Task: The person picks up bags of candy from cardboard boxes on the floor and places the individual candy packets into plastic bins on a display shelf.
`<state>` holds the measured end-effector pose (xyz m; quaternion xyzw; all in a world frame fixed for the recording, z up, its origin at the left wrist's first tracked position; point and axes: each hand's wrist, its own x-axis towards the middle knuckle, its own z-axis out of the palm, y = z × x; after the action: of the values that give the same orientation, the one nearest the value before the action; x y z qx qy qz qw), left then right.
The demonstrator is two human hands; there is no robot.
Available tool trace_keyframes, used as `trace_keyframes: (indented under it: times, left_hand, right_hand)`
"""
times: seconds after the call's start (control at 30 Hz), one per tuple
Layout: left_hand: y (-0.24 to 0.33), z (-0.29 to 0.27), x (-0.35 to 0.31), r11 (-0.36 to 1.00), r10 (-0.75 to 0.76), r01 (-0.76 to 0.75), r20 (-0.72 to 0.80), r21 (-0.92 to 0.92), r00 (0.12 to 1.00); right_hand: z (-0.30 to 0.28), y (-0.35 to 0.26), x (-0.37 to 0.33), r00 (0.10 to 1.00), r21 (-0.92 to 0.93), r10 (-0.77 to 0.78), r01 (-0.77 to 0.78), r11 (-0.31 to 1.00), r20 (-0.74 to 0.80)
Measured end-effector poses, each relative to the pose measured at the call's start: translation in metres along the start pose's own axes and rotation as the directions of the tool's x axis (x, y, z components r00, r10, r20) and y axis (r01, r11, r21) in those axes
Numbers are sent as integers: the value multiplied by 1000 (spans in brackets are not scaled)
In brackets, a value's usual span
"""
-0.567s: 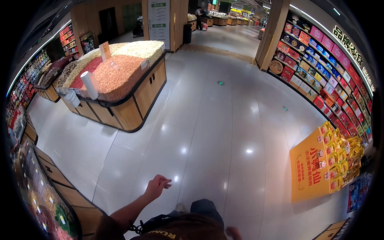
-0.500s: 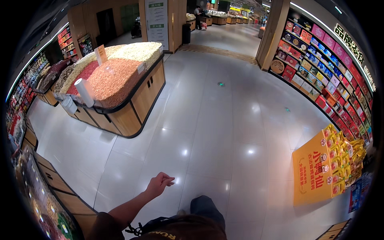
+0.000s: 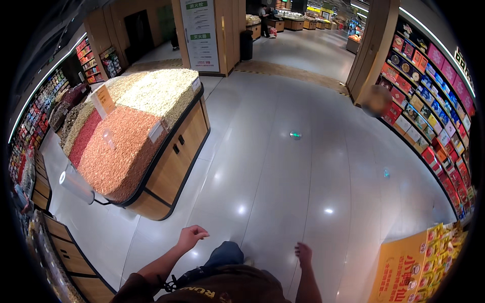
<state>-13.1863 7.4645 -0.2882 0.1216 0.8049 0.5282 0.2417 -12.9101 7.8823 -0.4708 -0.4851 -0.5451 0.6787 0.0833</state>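
My left hand (image 3: 193, 236) is held out in front of me over the floor, its fingers curled in together, with nothing seen in them. On the other side my right hand (image 3: 303, 254) hangs lower, slightly blurred, fingers loosely curled and no object showing. Neither hand touches anything. Nearest to the left hand is a wooden bulk bin (image 3: 164, 197) with a black rim. It is heaped with orange-pink nuts or seeds (image 3: 121, 151), and pale ones (image 3: 164, 91) lie behind them. A roll of clear bags (image 3: 77, 187) is fixed at its near corner.
Grey tiled floor (image 3: 273, 177) runs ahead to a wide opening. A yellow display box (image 3: 399, 267) with packets stands at the near right. Shelves of boxed goods (image 3: 424, 101) line the right wall. Another wooden counter (image 3: 76, 262) is at the left. A person (image 3: 263, 22) stands far off.
The bulk bin is nearer and larger, and the yellow box has slid toward the lower right edge. My right hand has come into view. My left hand sits slightly lower and further left.
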Motion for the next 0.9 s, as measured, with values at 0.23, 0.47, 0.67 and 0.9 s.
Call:
trace_keyframes:
  times: [0.23,0.47,0.67,0.9]
  left_hand:
    - [34,18,322,987,-23,-2,-154,-158,988]
    - [192,64,658,996,79,-72,116,-62,990]
    - [249,59,939,998,63,-65,140,7,988]
    - [302,92,1207,994,-81,85,65,-62,995]
  right_hand:
    - [102,-325,266,926,-112,-352,368,923,139]
    - [34,-161,395,904,-799,264,125,589,337]
    - [133,-264,539,698,-513,715,-604,611,29]
    - [189,-435,896,920,-742,318,-46,669,230]
